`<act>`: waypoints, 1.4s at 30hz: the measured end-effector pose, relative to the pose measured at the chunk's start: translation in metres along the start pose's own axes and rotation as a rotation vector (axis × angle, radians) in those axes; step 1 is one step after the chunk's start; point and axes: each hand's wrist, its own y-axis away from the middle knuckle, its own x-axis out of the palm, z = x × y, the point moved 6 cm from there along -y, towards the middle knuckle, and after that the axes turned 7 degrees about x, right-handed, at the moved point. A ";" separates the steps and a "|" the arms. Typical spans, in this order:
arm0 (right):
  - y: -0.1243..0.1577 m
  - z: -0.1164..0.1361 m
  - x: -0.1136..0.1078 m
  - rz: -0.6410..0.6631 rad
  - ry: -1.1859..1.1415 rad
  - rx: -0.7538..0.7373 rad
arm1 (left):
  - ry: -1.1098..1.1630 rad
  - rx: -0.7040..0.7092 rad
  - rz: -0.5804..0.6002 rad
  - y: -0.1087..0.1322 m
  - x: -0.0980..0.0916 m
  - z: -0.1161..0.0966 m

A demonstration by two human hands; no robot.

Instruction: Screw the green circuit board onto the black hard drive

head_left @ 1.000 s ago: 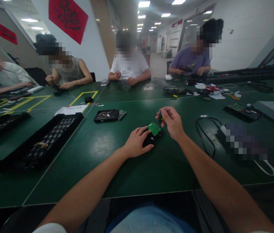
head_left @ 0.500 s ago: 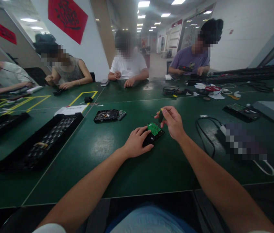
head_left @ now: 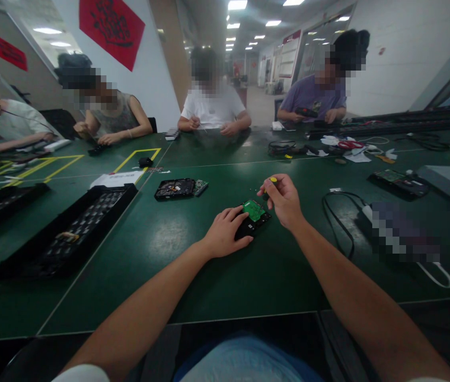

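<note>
Mid-frame, on the green surface: black rectangular drive with green circuit board, left hand spread across it, presumably bracing. Right hand pinches dark yellow-capped tool upright, likely for fine control.

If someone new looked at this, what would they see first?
Probably the bright green circuit board near the middle, on a black device with the person's left hand resting on it. Just to the right, the right hand holds a small tool with a yellow end. The big red sheet with dark writing, on the pale wall at upper left, also jumps out.
</note>
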 end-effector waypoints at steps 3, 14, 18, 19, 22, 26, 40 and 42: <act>-0.001 0.001 -0.001 0.004 0.018 -0.016 | 0.000 -0.005 0.000 0.000 0.002 0.001; -0.001 0.005 0.000 0.028 -0.015 -0.031 | -0.003 0.000 0.001 0.000 0.002 0.003; -0.001 0.003 0.001 0.037 -0.032 -0.017 | 0.005 -0.001 -0.001 0.000 0.003 0.003; -0.001 0.002 0.001 0.039 -0.028 -0.017 | 0.005 0.000 -0.003 0.000 0.003 0.003; -0.001 0.003 0.001 0.025 0.010 -0.029 | 0.002 0.004 -0.011 0.000 0.003 0.003; 0.000 0.005 0.001 0.018 0.064 -0.050 | -0.001 0.009 -0.020 0.000 0.002 0.002; 0.000 0.002 0.000 0.042 -0.005 0.003 | 0.008 0.010 -0.029 0.000 0.000 0.001; 0.001 0.004 0.002 0.050 0.045 -0.008 | 0.001 0.008 -0.020 0.000 0.001 0.002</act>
